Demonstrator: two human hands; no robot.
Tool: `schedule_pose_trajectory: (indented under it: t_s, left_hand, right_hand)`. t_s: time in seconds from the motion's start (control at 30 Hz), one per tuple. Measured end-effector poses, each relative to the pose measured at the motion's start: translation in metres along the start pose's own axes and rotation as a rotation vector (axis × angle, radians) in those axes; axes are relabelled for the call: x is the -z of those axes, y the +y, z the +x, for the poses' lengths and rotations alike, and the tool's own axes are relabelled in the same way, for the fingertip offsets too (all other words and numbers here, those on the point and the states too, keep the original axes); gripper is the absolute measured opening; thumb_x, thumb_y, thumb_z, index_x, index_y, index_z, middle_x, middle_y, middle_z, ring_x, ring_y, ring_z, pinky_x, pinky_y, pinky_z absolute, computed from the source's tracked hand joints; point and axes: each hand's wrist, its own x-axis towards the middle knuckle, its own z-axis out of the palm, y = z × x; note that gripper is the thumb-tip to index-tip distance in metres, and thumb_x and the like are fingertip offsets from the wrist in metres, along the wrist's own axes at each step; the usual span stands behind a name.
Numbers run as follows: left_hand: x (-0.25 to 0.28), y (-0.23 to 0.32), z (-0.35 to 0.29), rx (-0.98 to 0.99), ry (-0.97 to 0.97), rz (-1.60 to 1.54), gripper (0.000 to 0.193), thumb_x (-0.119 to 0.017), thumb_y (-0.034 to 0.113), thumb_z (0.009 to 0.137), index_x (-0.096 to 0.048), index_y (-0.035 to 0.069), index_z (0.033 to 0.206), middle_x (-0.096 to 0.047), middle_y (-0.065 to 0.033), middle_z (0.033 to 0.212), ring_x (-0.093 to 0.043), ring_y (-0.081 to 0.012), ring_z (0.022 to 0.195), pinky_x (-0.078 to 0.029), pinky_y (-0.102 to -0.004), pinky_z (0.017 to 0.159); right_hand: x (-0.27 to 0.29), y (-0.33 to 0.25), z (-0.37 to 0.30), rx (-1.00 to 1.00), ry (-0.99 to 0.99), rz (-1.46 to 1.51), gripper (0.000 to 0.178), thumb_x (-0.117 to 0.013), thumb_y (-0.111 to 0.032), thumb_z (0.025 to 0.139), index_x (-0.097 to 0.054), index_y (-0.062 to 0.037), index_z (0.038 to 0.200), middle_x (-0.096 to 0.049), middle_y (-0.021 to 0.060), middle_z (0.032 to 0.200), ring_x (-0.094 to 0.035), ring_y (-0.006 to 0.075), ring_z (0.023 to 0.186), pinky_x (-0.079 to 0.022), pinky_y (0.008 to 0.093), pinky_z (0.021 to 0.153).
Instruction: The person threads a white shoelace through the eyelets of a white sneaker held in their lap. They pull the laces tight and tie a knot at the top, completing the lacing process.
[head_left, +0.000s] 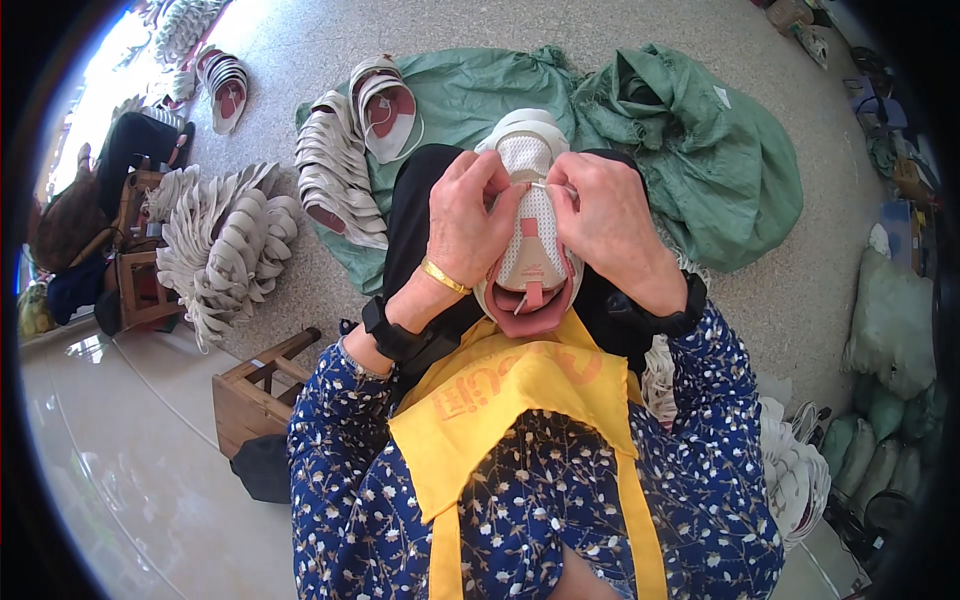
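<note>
A white sneaker (520, 152) with a pink lining lies on my lap, toe pointing away from me. Across its upper, near the toe, runs a short piece of white shoelace (530, 185). My left hand (465, 220) is closed at the shoe's left side, thumb and forefinger pinched at the lace. Over the right side, my right hand (607, 215) pinches the lace's other end. Both fingertips partly hide the lace holes. The pink heel opening faces me, and a lace tip shows inside it by the pull tab.
A green woven cloth (465, 85) spreads on the floor ahead, bunched into a sack (730, 190) at right. Nested shoe uppers (340, 165) lie on its left. More uppers (225, 250) are piled farther left, near a wooden stool (265, 390). Another person's leg (135, 150) shows at far left.
</note>
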Motion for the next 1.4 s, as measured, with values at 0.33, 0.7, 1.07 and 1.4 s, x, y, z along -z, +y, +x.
schedule_pose_trajectory:
  t_s: [0.33,0.7,1.07,1.4]
  left_hand:
    - [0.003,-0.005,0.0,0.028,-0.021,-0.025,0.019,-0.078,0.004,0.08,-0.06,-0.002,0.081,-0.057,-0.01,0.074,-0.057,-0.0211,0.063,-0.049,-0.0327,0.06]
    - [0.005,-0.004,-0.002,0.02,-0.023,-0.068,0.019,-0.077,0.004,0.081,-0.059,-0.001,0.083,-0.057,-0.0116,0.076,-0.057,-0.0249,0.065,-0.048,-0.0367,0.06]
    - [0.007,-0.006,-0.006,0.025,0.007,-0.106,0.018,-0.077,0.003,0.081,-0.06,-0.001,0.086,-0.058,-0.0096,0.077,-0.059,-0.02,0.066,-0.05,-0.032,0.062]
    - [0.014,-0.007,-0.015,-0.028,-0.004,-0.066,0.017,-0.07,0.0,0.08,-0.059,-0.001,0.093,-0.058,-0.01,0.084,-0.061,-0.0224,0.075,-0.051,-0.0333,0.072]
  right_hand:
    - [0.008,-0.001,0.016,0.071,-0.124,-0.089,0.011,-0.063,-0.006,0.084,-0.068,0.0013,0.078,-0.069,0.0234,0.078,-0.069,0.0418,0.078,-0.056,0.0505,0.07]
    - [0.0,0.002,0.018,0.19,-0.078,-0.175,0.011,-0.065,-0.006,0.083,-0.067,0.0026,0.078,-0.07,0.0219,0.077,-0.07,0.042,0.078,-0.055,0.0499,0.069]
    - [-0.001,0.009,0.012,-0.04,-0.09,0.285,0.011,-0.07,-0.01,0.084,-0.074,0.0009,0.086,-0.07,0.0192,0.078,-0.069,0.0387,0.075,-0.055,0.0439,0.07]
    - [-0.01,0.001,0.008,0.097,-0.067,0.091,0.01,-0.068,-0.009,0.087,-0.064,0.0008,0.088,-0.066,0.0201,0.087,-0.066,0.0424,0.083,-0.052,0.0499,0.074]
